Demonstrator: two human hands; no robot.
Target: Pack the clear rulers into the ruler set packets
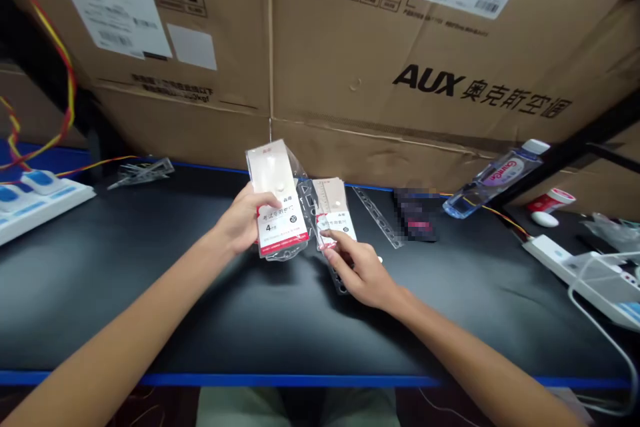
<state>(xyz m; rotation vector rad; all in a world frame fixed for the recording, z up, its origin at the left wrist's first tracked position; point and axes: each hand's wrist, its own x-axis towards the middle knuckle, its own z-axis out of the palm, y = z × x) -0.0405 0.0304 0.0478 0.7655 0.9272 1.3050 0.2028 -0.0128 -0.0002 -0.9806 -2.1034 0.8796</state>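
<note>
My left hand (pixel 245 219) is closed on a clear plastic sleeve pack (pixel 277 193) with a white and red printed card, its thumb lying across the front. The pack is raised and tilted above the desk. Behind its right edge shows a clear stencil ruler (pixel 305 200) with cut-out shapes. My right hand (pixel 363 267) has thumb and forefinger pinched together by the ruler's lower edge. What that pinch holds, if anything, I cannot make out. Just behind those fingers lies a second card pack (pixel 336 213) of the same kind, partly covered by the hand.
A clear ruler strip (pixel 377 217) and a dark pouch (pixel 416 215) lie right of the packs. A tilted water bottle (pixel 495 177) stands farther right. Power strips (pixel 45 203) sit at both sides. Clear drawing tools (pixel 145 172) lie back left. A large carton (pixel 340 80) closes off the back.
</note>
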